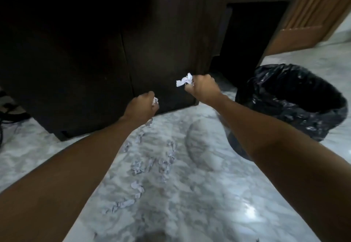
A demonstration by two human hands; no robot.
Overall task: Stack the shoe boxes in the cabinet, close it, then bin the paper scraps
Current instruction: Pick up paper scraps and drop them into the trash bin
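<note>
The dark wooden cabinet [95, 51] stands in front of me with both doors shut. My left hand [141, 106] is curled into a fist round white paper scraps [155, 101], low before the cabinet's base. My right hand [202, 87] grips a bigger bunch of crumpled white scraps [185, 81] that sticks out to its left, raised near the cabinet's right corner. Several more scraps [136, 167] lie scattered on the marble floor between my arms. The bin [296, 97], lined with a black plastic bag, stands on the floor to the right of my right hand.
The grey-white marble floor [199, 194] fills the lower view. A brown wooden door [307, 19] stands open at the upper right. Dark cables and a striped object [9, 108] lie at the left edge beside the cabinet.
</note>
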